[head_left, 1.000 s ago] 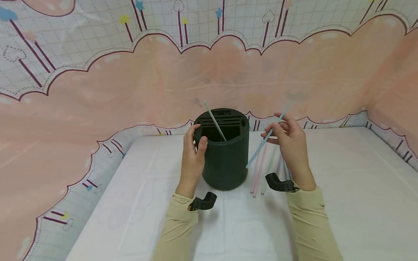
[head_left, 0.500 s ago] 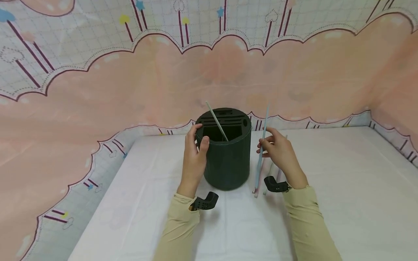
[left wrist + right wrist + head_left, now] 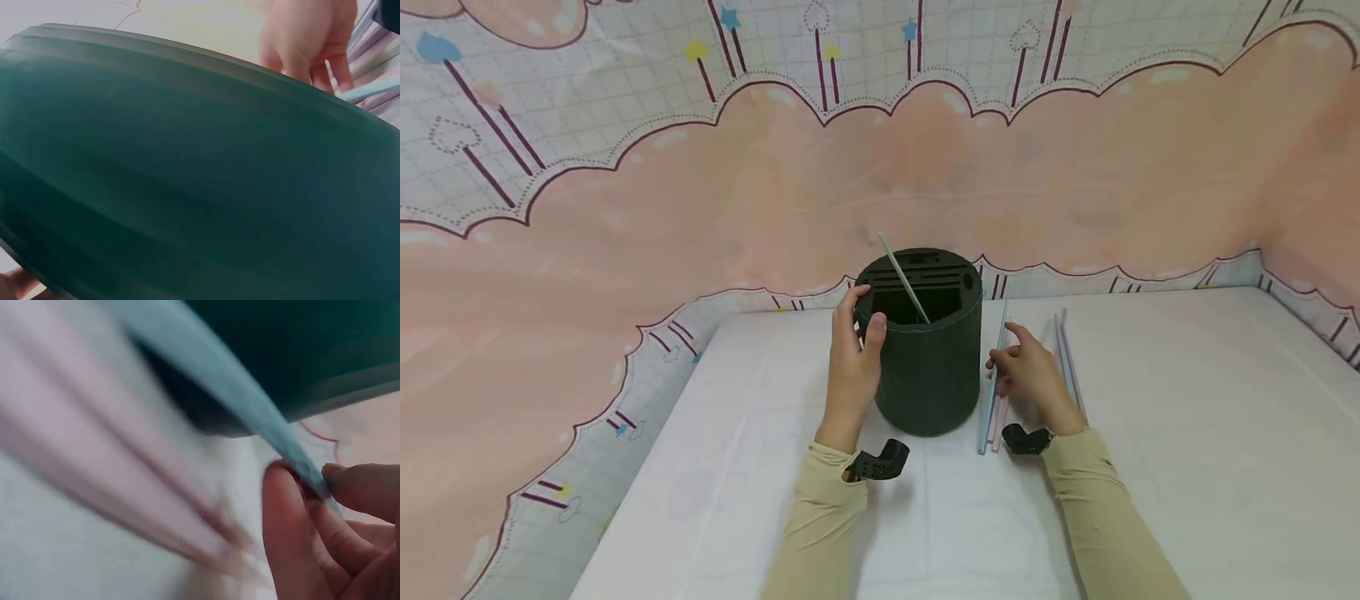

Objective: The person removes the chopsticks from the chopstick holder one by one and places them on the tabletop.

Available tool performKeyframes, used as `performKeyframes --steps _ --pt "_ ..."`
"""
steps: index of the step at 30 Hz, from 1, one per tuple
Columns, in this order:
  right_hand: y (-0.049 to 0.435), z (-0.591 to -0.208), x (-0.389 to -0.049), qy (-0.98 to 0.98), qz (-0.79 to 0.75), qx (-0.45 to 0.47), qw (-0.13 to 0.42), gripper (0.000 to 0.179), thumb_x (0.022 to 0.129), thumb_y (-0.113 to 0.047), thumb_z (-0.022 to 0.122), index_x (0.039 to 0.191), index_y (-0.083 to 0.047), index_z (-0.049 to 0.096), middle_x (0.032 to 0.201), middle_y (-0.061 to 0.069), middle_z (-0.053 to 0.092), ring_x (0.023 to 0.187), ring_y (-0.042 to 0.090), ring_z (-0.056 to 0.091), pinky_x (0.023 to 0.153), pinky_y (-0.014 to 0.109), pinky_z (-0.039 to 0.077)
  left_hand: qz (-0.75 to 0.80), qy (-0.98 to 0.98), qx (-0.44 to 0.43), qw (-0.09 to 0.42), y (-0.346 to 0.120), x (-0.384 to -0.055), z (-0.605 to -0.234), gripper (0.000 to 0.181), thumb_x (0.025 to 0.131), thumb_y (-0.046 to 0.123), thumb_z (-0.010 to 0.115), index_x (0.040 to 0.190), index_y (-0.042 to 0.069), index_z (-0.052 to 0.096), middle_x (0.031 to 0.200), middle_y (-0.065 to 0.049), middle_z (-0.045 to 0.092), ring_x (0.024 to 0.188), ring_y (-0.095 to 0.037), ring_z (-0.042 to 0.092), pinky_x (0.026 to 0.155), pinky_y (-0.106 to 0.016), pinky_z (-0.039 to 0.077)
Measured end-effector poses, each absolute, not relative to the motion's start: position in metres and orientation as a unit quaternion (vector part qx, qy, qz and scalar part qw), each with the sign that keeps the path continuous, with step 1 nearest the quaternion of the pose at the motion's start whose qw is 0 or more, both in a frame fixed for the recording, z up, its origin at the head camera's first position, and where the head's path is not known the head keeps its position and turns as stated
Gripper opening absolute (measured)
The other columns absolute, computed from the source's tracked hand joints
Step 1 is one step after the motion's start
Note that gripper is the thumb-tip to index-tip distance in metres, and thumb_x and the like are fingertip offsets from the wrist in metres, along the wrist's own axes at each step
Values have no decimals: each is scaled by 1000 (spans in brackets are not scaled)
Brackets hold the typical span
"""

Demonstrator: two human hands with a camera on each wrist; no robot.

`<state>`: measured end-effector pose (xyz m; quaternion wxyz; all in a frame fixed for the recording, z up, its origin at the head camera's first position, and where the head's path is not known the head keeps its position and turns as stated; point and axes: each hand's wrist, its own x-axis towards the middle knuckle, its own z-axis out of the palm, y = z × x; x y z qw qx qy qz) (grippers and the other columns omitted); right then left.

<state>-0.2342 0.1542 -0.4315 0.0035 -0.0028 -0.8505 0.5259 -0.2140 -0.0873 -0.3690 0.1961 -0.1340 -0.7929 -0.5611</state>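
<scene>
A dark green cylindrical pen holder (image 3: 928,375) stands upright on the white table, with a pale green straw (image 3: 903,275) leaning in its large front compartment. My left hand (image 3: 853,371) holds the holder's left side near the rim. Just right of the holder, my right hand (image 3: 1033,375) pinches a pale blue straw (image 3: 986,422); the right wrist view shows this straw (image 3: 237,394) between thumb and fingers. Its lower end points toward the table's front, beside pink straws (image 3: 997,427). In the left wrist view the holder's wall (image 3: 187,162) hides most of the scene.
Bluish-purple straws (image 3: 1070,362) lie to the right of my right hand, partly hidden by it. White cloth covers the table (image 3: 1210,450). A peach patterned curtain (image 3: 820,192) rises behind the back edge.
My right hand has come down and slightly left with the blue straw, from beside the holder's rim to low by the pink straws. The left hand keeps its hold on the holder.
</scene>
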Motion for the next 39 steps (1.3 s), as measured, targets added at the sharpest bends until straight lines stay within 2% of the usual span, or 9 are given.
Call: performKeyframes --steps 3,6,11,14,20,26,30,36,39 --pt "151 -439 -235 -868 496 -5 -3 58 93 -14 51 143 -3 23 86 13 66 55 12 55 55 26 47 -560 -795 -133 192 -89 -214 -369 51 89 60 39 135 38 31 144 8 26 133 -12 26 104 -51 28" --pt "150 -443 -236 -893 450 -2 10 56 93 -16 51 141 0 27 86 11 68 63 13 54 64 28 43 -560 -795 -133 192 -90 -214 -370 52 89 61 40 135 39 31 144 8 27 133 -12 26 104 -51 28" --pt "152 -444 -237 -910 413 -17 27 52 91 -18 53 136 3 36 95 14 69 78 20 56 75 33 41 -563 -791 -136 196 -89 -214 -368 51 89 61 40 135 39 32 143 7 28 131 -12 29 104 -51 29" --pt "153 -444 -236 -910 413 -30 25 51 90 -19 55 134 2 41 97 16 67 79 21 56 70 30 42 -566 -788 -140 197 -90 -214 -368 53 89 61 41 135 37 33 142 6 29 130 -12 31 104 -51 29" --pt "151 -444 -237 -919 391 -22 37 47 85 -14 62 127 1 49 87 11 60 70 20 51 61 27 37 -569 -787 -142 191 -90 -215 -367 55 88 62 40 136 37 32 144 6 27 133 -12 28 106 -50 26" --pt "149 -446 -236 -922 382 -29 54 33 89 -15 54 119 -3 57 82 9 55 67 20 48 58 28 36 -566 -792 -134 186 -91 -213 -367 55 88 63 39 135 37 31 145 7 26 133 -13 26 105 -51 28" --pt "148 -445 -235 -898 429 -42 90 29 94 -21 47 115 -7 61 79 9 51 66 20 46 56 28 36 -566 -793 -129 184 -93 -211 -366 54 88 64 39 135 39 32 144 8 26 133 -14 27 103 -52 30" --pt "142 -425 -229 -832 520 -26 193 31 97 -34 43 114 -16 62 77 8 49 69 19 44 58 28 37 -564 -794 -133 183 -94 -212 -367 52 88 62 40 135 40 32 144 8 26 134 -14 25 104 -53 27" --pt "133 -407 -223 -796 555 -28 239 32 96 -38 42 113 -19 61 82 4 52 74 16 46 62 27 39 -564 -794 -135 183 -94 -211 -368 51 89 61 40 135 40 32 145 8 26 135 -15 24 104 -53 26"
